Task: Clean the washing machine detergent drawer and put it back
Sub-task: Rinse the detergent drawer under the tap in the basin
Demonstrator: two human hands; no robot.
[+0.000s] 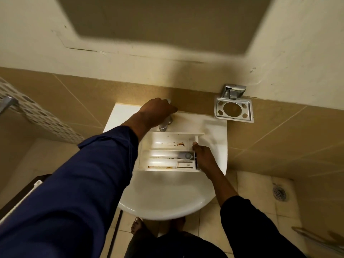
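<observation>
White basin (pixel 167 211) with stained detergent drawer (pixel 167 144) across its bowl, below chrome tap (pixel 164 125)

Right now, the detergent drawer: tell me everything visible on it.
The detergent drawer is a white plastic tray, open side up, roughly level, over the sink basin below the tap spout. Partitions make long compartments, several streaked with brown residue. A grey round cap sits in the middle one. The right hand grips its right end, thumb on top. Whether it rests on the sink is unclear.
</observation>
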